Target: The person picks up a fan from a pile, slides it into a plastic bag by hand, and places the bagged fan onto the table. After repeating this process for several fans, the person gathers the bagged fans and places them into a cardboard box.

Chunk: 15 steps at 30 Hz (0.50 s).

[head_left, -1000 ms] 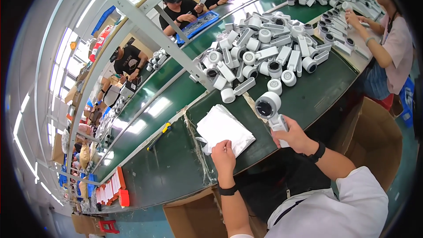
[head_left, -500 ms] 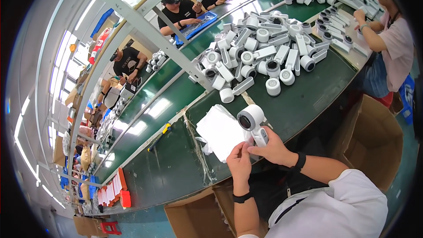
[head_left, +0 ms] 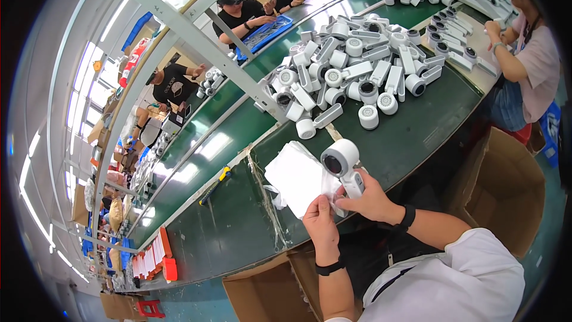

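My right hand (head_left: 374,201) is closed round the folded handle of a white handheld fan (head_left: 345,156), whose round head with a dark front points up and to the left. My left hand (head_left: 322,226) pinches the edge of a thin, clear plastic bag (head_left: 331,189) just beside the fan's handle. Under and beyond the fingers lies a flat stack of white plastic bags (head_left: 292,173) on the green table (head_left: 229,226). The fingertips of both hands are close together at the stack's near right corner.
A large pile of similar white fans (head_left: 363,65) covers the table ahead. A yellow-handled cutter (head_left: 215,185) lies left of the stack. Orange-and-white boxes (head_left: 155,256) stand at the left end. Open cartons (head_left: 506,191) sit below the edge. Co-workers sit across and at right.
My left hand has shifted slightly left and back, drawing the clear bag's edge away from the right fingers. The fan has hardly moved.
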Each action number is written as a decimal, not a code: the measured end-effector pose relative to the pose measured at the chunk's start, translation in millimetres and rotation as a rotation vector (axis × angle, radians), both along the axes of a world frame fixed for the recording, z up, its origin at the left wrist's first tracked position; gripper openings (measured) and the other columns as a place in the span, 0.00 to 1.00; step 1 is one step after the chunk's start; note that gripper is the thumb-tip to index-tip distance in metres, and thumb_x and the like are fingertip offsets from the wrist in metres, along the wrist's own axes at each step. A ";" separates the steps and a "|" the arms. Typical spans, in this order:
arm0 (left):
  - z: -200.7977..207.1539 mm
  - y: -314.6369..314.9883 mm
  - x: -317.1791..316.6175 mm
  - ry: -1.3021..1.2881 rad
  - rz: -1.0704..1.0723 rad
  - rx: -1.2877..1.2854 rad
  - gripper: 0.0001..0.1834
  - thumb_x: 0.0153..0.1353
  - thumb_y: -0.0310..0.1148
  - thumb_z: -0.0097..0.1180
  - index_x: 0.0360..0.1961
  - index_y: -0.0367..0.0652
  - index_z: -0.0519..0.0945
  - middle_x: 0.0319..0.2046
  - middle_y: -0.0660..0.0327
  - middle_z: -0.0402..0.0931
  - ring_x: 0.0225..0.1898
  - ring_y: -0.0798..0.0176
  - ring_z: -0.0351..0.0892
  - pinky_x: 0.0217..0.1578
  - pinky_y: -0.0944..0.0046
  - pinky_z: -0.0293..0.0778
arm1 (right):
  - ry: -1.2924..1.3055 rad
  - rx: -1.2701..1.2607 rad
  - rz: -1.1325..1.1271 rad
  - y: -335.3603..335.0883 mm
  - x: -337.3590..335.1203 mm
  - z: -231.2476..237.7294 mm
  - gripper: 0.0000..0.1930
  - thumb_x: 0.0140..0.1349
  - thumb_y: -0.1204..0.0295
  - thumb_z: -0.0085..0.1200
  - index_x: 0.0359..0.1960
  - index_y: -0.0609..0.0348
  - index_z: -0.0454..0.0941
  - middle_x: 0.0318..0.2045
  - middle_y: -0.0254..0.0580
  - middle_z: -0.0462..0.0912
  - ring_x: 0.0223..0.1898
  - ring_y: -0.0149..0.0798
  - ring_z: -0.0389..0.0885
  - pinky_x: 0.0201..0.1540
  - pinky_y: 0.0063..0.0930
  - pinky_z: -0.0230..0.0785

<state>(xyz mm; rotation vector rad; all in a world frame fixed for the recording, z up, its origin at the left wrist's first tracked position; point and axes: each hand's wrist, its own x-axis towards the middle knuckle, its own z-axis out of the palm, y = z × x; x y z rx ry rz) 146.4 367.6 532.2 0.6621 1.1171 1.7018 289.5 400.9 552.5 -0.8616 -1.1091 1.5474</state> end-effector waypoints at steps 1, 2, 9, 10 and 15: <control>-0.3 -0.7 0.3 0.054 -0.022 -0.049 0.11 0.67 0.30 0.57 0.40 0.30 0.80 0.33 0.59 0.80 0.33 0.68 0.79 0.34 0.68 0.76 | -0.060 0.081 0.002 -0.8 -1.3 -1.3 0.27 0.52 0.75 0.66 0.53 0.62 0.67 0.35 0.34 0.80 0.37 0.26 0.78 0.41 0.23 0.74; -0.1 -0.8 1.8 0.054 -0.023 -0.049 0.11 0.67 0.30 0.57 0.40 0.30 0.80 0.33 0.59 0.80 0.33 0.68 0.79 0.34 0.68 0.76 | -0.147 0.082 -0.005 0.1 -0.9 -2.0 0.29 0.51 0.74 0.67 0.53 0.63 0.67 0.36 0.34 0.80 0.39 0.25 0.78 0.46 0.23 0.72; -11.5 -0.8 -5.7 0.049 -0.026 -0.010 0.10 0.68 0.30 0.55 0.42 0.31 0.79 0.34 0.57 0.80 0.34 0.65 0.79 0.38 0.67 0.76 | -0.219 0.120 -0.078 1.9 -3.5 -6.1 0.26 0.53 0.75 0.64 0.52 0.63 0.67 0.35 0.34 0.80 0.37 0.24 0.77 0.43 0.23 0.72; -9.3 -0.7 -5.7 -0.007 -0.053 0.020 0.11 0.69 0.30 0.54 0.45 0.32 0.78 0.37 0.55 0.80 0.38 0.63 0.80 0.42 0.65 0.77 | -0.184 0.096 -0.102 2.6 -3.6 -6.8 0.24 0.54 0.76 0.63 0.52 0.63 0.68 0.34 0.34 0.79 0.35 0.24 0.77 0.39 0.23 0.72; 3.6 0.0 -9.6 -0.361 -0.066 0.126 0.14 0.70 0.30 0.50 0.53 0.34 0.72 0.49 0.53 0.76 0.52 0.57 0.77 0.52 0.58 0.74 | -0.092 0.052 -0.165 3.2 -0.5 -13.1 0.23 0.56 0.72 0.61 0.52 0.66 0.69 0.36 0.40 0.80 0.35 0.31 0.79 0.39 0.28 0.73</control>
